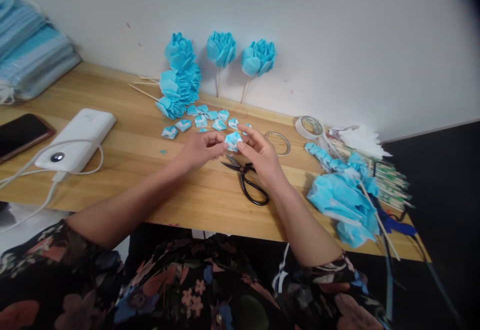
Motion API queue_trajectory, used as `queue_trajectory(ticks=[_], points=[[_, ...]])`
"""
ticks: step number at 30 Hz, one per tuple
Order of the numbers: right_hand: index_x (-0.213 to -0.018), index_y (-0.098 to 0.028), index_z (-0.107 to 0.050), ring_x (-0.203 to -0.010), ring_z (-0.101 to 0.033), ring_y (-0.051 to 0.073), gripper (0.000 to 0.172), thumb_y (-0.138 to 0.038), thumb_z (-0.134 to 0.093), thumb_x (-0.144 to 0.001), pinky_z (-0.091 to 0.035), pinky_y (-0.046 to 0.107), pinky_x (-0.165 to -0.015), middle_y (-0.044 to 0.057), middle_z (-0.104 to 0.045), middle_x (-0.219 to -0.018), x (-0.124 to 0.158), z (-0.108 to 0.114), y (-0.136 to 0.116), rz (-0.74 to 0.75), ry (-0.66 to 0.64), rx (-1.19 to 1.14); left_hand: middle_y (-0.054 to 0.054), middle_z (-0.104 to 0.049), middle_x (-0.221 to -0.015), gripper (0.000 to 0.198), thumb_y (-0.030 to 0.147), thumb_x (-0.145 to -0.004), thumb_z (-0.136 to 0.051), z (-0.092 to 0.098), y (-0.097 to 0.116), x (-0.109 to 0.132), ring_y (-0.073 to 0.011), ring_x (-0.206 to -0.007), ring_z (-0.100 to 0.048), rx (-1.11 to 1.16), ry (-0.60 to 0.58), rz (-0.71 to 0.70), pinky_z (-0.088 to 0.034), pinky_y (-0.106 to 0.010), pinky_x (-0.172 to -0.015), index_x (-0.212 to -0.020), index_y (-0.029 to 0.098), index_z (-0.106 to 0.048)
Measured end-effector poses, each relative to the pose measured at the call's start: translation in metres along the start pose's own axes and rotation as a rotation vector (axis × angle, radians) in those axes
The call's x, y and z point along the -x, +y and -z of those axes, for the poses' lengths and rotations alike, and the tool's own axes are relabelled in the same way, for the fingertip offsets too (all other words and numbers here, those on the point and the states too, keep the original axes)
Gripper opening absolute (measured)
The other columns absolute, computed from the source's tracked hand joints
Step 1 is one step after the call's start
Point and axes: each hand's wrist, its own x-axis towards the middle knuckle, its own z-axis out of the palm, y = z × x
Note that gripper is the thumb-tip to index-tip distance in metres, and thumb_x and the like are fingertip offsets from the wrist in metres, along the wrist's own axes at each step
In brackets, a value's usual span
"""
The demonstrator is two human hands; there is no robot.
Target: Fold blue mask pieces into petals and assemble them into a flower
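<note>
Between my two hands is a small folded piece of blue and white paper (233, 141), pinched at its left edge by my left hand (200, 151) and at its right by my right hand (261, 156). Black-handled scissors (245, 170) lie partly spread on the table just below, some of the handle hidden behind my right hand. Several similar folded pieces (219, 124) are scattered on the wood beyond my fingers. A tape ring (278, 143) lies flat to the right of my right hand.
Blue paper flowers on sticks (221, 50) lean against the wall, others piled beside them. A power bank (78, 140) with a cable and a phone (23, 135) lie left. A tape roll (309, 127) and crumpled blue paper (339, 197) sit right, near the table's edge.
</note>
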Motion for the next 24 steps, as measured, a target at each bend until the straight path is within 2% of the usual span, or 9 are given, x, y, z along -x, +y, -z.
queue_trajectory(ticks=[5,9,11,17,21,24], points=[[-0.126,-0.029,-0.068,-0.071,-0.054,0.013,0.045,-0.038,-0.073,-0.082,-0.047,0.028,-0.066,-0.002,-0.059,-0.080,-0.0012,0.0007,-0.0007,0.067,0.034,0.055,0.002,-0.058,-0.064,0.025,0.041,-0.077,-0.068,-0.0030,0.0002,-0.0006,-0.0089,-0.058,-0.049,0.005,-0.039,0.004,-0.041,-0.024,-0.060,-0.072,0.018,-0.059],[-0.128,-0.029,-0.068,-0.067,-0.050,0.013,0.045,-0.038,-0.072,-0.084,-0.045,0.028,-0.062,-0.004,-0.054,-0.075,-0.0006,0.0018,-0.0001,0.084,0.036,0.112,0.002,-0.057,-0.064,0.025,0.042,-0.078,-0.068,-0.0019,-0.0009,-0.0005,-0.0092,-0.058,-0.049,0.004,-0.043,-0.011,-0.042,-0.024,-0.059,-0.074,0.018,-0.059],[-0.129,-0.030,-0.068,-0.068,-0.051,0.013,0.044,-0.040,-0.070,-0.086,-0.047,0.029,-0.064,-0.003,-0.056,-0.076,-0.0002,0.0022,0.0008,0.066,0.030,0.120,0.003,-0.055,-0.062,0.026,0.041,-0.078,-0.067,-0.0010,-0.0017,-0.0004,-0.0090,-0.057,-0.048,-0.023,-0.036,-0.031,-0.040,-0.024,-0.058,-0.070,0.018,-0.058],[-0.125,-0.031,-0.069,-0.083,-0.062,0.016,0.039,-0.052,-0.060,-0.094,-0.054,0.035,-0.082,0.001,-0.067,-0.092,-0.0013,0.0031,0.0033,-0.014,0.057,0.003,0.003,-0.055,-0.060,0.025,0.040,-0.077,-0.068,-0.0026,-0.0029,-0.0004,-0.0085,-0.056,-0.047,-0.032,-0.015,-0.019,-0.037,-0.023,-0.057,-0.070,0.018,-0.059],[-0.129,-0.031,-0.066,-0.078,-0.060,0.015,0.049,-0.050,-0.072,-0.084,-0.053,0.032,-0.077,-0.001,-0.066,-0.087,-0.0018,0.0017,0.0033,-0.009,0.026,-0.007,0.003,-0.055,-0.059,0.023,0.038,-0.076,-0.070,-0.0036,-0.0015,0.0001,-0.0078,-0.055,-0.046,-0.023,-0.010,-0.008,-0.036,-0.023,-0.055,-0.070,0.017,-0.061],[-0.127,-0.030,-0.066,-0.072,-0.057,0.014,0.049,-0.045,-0.076,-0.081,-0.051,0.030,-0.071,-0.003,-0.063,-0.079,-0.0017,0.0009,0.0023,0.017,0.067,0.017,0.003,-0.056,-0.059,0.025,0.039,-0.078,-0.070,-0.0025,-0.0005,0.0001,-0.0078,-0.054,-0.046,-0.026,-0.025,0.003,-0.037,-0.022,-0.055,-0.069,0.017,-0.062]])
